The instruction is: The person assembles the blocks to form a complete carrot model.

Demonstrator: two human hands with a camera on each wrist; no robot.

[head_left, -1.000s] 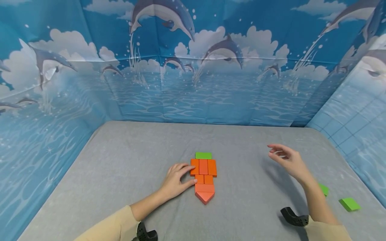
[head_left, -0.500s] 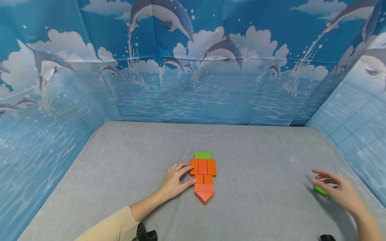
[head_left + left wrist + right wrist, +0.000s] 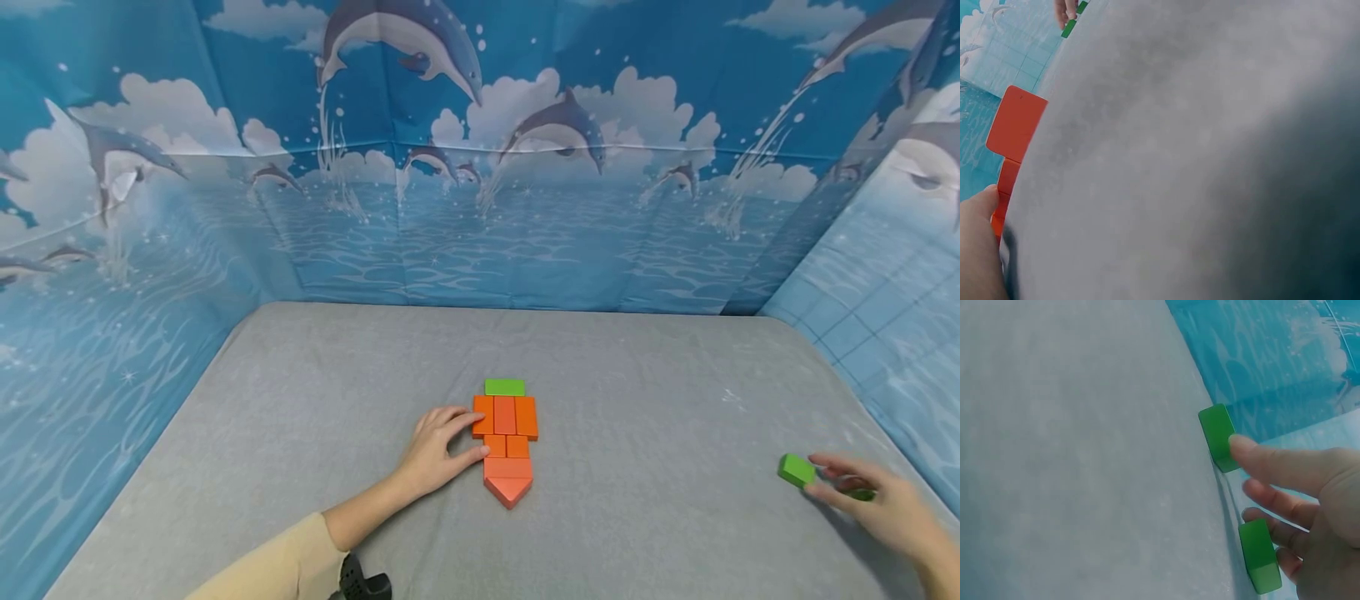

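Toy building blocks lie fitted together in the middle of the head view. A green block [image 3: 505, 387] tops three upright orange blocks [image 3: 505, 415], with two small orange blocks [image 3: 517, 447], a flat orange-red block [image 3: 507, 467] and a triangular block [image 3: 508, 490] nearer me. My left hand [image 3: 435, 454] rests at their left side, index fingertip and thumb touching the edge. Far right, my right hand [image 3: 873, 500] hovers among two loose green blocks: thumb and index beside the left one [image 3: 1218, 437], the other [image 3: 1260, 555] partly behind the hand in the head view.
A grey cloth [image 3: 645, 392] covers the table. Blue dolphin-print curtains [image 3: 480, 242] rise at the back and both sides. A black wrist mount [image 3: 365, 579] sits at my left cuff.
My right hand has swept right and toward me, from above the cloth down to the loose green blocks. My left hand has stayed against the orange blocks.
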